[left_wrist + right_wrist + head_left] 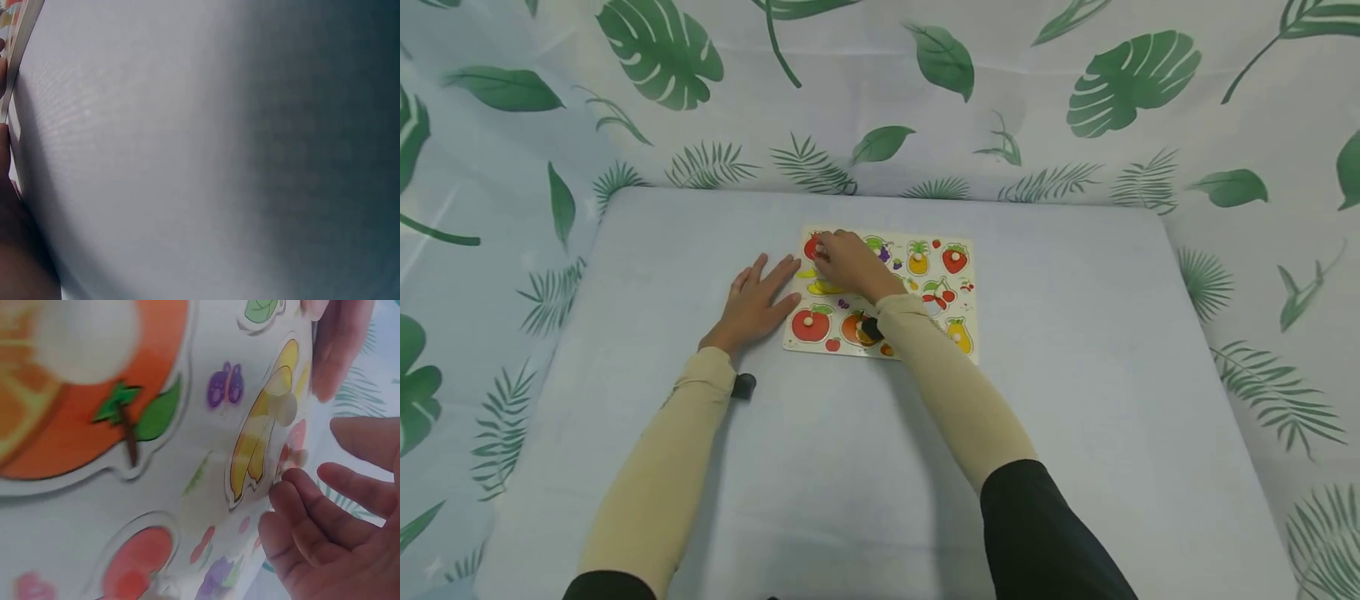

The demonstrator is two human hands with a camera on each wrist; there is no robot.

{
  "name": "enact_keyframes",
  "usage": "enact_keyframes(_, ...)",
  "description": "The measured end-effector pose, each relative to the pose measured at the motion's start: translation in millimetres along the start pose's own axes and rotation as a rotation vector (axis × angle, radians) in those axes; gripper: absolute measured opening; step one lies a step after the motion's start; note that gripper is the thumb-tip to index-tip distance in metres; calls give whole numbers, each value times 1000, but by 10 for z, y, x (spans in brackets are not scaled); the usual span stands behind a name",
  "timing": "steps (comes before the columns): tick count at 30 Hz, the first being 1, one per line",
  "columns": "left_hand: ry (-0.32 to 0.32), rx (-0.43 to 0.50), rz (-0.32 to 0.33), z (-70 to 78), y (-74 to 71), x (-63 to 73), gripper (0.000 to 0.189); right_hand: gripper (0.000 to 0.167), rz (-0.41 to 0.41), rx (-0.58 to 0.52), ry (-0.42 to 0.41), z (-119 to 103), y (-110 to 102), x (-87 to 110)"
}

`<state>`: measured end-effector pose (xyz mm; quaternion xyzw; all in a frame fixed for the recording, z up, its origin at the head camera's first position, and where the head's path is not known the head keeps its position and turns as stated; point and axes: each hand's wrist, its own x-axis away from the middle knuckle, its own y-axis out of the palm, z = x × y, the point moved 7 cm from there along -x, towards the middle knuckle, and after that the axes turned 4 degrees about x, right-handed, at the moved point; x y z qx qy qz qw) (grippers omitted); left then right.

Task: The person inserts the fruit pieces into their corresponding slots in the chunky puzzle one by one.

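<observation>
A wooden knob puzzle board [880,353] with fruit pieces lies flat on the white-covered table. My left hand [753,305] rests at its left edge with fingers fairly straight and spread; part of it shows at the left wrist view's side. Over the board's upper left is my right hand [854,264], beside a red fruit piece [811,247]. In the right wrist view, its thumb and fingers [359,490] are apart near that piece's knob [301,457], with no piece between them. The banana piece [257,428] sits just beside this hand.
Other knobbed pieces sit on the board, among them an apple [810,325], an orange [853,327], a pineapple [917,257], a strawberry [955,258], cherries [937,295] and a pear [959,335]. A leaf-patterned cloth [880,92] hangs behind the table.
</observation>
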<state>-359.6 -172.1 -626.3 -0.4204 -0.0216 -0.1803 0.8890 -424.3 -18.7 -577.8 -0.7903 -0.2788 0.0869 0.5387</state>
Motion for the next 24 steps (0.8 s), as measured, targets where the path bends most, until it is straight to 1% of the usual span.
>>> enact_keyframes(3, -6, -1, -1, -19, -12, -20, 69, 55, -6, -61, 24, 45, -12, 131)
enact_keyframes(6, -30, -1, 0, -64, -40, -20, 71, 59, 15, -97, 28, 88, -47, 263)
enact_keyframes(7, -38, 0, 2, -77, -52, -16, 71, 61, 30, -111, 30, 108, -70, 311)
enact_keyframes(11, -64, -3, 13, -146, -87, 1, 73, 64, 108, -111, 38, 248, -149, 497)
enact_keyframes(15, -76, -26, 43, -230, -105, 27, 73, 71, 178, -94, 54, 453, -228, 734)
enact_keyframes(18, -74, -40, 71, -243, -131, 57, 74, 80, 222, -65, 86, 653, -289, 951)
enact_keyframes(20, -76, -48, 90, -231, -156, 76, 75, 85, 246, -50, 126, 806, -329, 1099)
enact_keyframes(24, -110, -76, 127, -239, -198, 107, 80, 96, 266, 5, 223, 1153, -344, 1375)
